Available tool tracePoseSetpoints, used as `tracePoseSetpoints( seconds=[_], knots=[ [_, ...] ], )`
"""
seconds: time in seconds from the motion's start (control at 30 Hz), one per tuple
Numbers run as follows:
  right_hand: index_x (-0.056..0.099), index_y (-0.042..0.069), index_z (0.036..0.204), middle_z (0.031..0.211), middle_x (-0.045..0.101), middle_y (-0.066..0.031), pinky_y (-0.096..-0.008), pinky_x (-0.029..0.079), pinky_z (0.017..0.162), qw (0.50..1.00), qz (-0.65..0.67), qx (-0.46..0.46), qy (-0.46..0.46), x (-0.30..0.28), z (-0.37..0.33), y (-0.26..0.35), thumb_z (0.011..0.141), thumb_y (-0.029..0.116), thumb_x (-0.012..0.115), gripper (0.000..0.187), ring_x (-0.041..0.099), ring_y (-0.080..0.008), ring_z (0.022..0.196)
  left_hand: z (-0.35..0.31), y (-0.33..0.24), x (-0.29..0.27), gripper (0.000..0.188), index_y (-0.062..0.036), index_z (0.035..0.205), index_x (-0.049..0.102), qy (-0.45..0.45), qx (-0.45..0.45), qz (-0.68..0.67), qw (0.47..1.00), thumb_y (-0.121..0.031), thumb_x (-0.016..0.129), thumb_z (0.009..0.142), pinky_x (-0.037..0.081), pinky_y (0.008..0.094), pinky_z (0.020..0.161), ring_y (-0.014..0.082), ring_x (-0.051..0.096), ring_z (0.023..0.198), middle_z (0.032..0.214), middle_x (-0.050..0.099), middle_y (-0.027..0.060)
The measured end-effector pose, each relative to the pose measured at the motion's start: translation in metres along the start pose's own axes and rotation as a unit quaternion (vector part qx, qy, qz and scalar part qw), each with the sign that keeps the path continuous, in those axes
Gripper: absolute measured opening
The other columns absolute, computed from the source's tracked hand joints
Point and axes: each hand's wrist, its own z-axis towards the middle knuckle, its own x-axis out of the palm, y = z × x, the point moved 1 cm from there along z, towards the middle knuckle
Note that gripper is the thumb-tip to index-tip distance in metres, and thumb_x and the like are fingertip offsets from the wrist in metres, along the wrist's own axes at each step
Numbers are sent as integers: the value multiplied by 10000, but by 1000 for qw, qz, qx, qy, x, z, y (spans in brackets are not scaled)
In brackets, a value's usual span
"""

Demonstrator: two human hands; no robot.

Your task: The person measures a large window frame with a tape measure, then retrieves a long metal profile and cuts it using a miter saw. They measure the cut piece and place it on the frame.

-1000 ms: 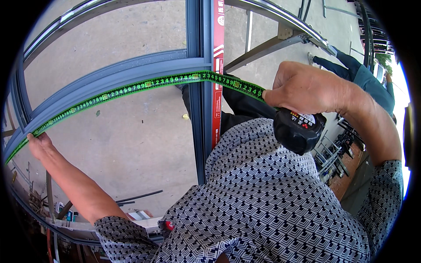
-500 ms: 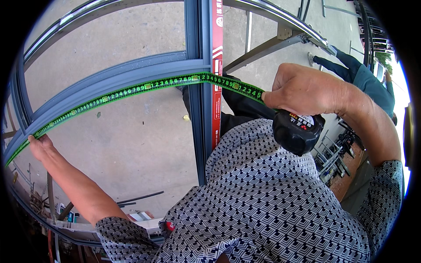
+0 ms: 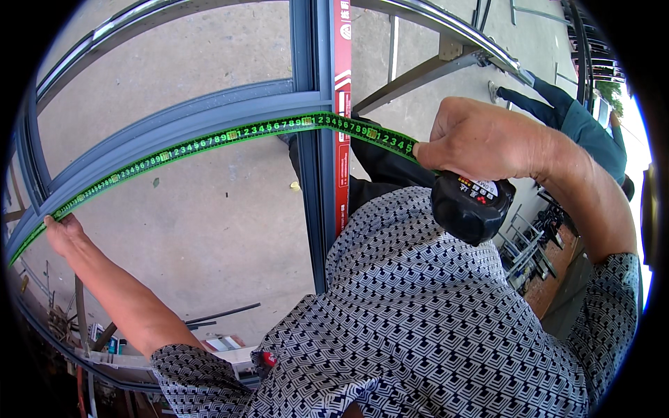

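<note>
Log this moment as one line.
left hand: touching green tape | right hand: holding black tape case | tape: along grey frame, across red strip

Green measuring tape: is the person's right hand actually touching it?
Touching. The head view shows the right hand with its thumb laid on the green measuring tape, beside the black case.

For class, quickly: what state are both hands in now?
Left hand: touching the green tape blade; closure cannot be told.
Right hand: closed, holding the black tape measure.
</note>
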Motion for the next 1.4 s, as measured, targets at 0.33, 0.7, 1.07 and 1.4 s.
tracePoseSetpoints(
  seconds=[0.33, 0.7, 1.07, 1.4],
  knots=[
    [720, -23, 936, 804, 665, -204, -364, 561, 673, 999, -8, -38, -20, 3, -1, -4, 938, 204, 517, 305, 677, -270, 701, -3, 0, 4, 424, 128, 1385, 377, 6, 4, 8, 1000, -138, 282, 1069, 392, 524, 1146, 399, 487, 1291, 1422, 452, 280],
    [723, -22, 942, 809, 667, -184, -371, 561, 673, 998, -44, -48, -12, 4, 0, -2, 939, 190, 510, 301, 681, -265, 704, 18, 7, -9, 413, 135, 1371, 392, 8, -3, -7, 1000, -129, 310, 1064, 400, 531, 1136, 404, 487, 1293, 1421, 457, 281],
    [673, -110, 834, 794, 641, -256, -393, 538, 668, 996, 75, -8, -53, 8, -2, -11, 883, 231, 515, 379, 673, -326, 724, 41, 13, -25, 330, 125, 1247, 493, -39, 2, -11, 999, -124, 387, 1058, 576, 495, 944, 377, 637, 1075, 1206, 602, 257],
    [681, -99, 878, 879, 652, -245, -402, 539, 710, 995, 23, -83, -46, 9, 0, -13, 899, 217, 524, 353, 674, -363, 799, 34, 8, -22, 353, 126, 1248, 485, -21, 1, -13, 1000, -155, 370, 1069, 581, 461, 918, 351, 629, 1061, 1196, 596, 239]
  ],
)
